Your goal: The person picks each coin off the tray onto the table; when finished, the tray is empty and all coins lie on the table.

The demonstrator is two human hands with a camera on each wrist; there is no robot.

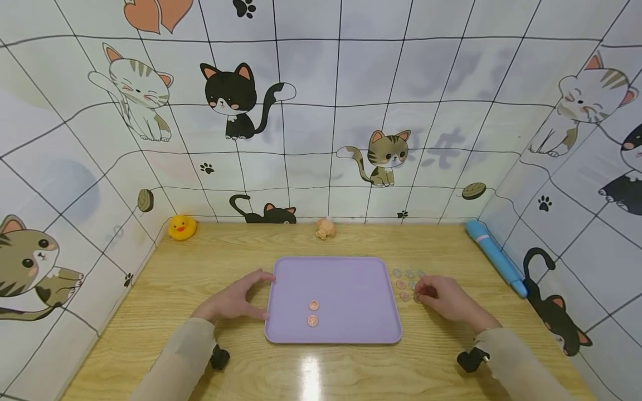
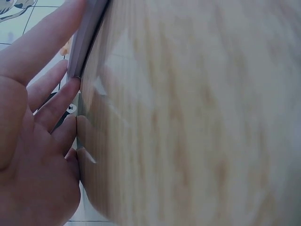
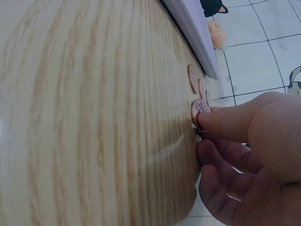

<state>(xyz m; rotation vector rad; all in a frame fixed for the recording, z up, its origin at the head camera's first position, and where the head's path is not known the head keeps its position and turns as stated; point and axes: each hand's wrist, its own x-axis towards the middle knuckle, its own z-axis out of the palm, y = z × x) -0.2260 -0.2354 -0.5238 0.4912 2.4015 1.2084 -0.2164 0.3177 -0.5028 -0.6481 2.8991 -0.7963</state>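
A lilac tray (image 1: pixel 351 301) lies on the table, with two copper coins (image 1: pixel 313 313) in its left half. At the tray's left edge is my left hand (image 1: pixel 236 296), thumb and fingers spread and touching the rim. The left wrist view shows the fingers extended against the tray's side (image 2: pixel 87 42). To the right of the tray, my right hand (image 1: pixel 448 299) pinches a copper coin (image 3: pixel 198 112) between thumb and curled fingers, close over the tabletop. Several loose coins (image 1: pixel 403 284), copper and silver, lie between that hand and the tray.
A yellow rubber duck (image 1: pixel 182 228) sits at the back left. Behind the tray is a small orange-beige figure (image 1: pixel 325 228). A blue stick-like thing (image 1: pixel 496 257) lies along the right edge of the wooden table (image 1: pixel 236 367). Cat-patterned sheets enclose the back and sides.
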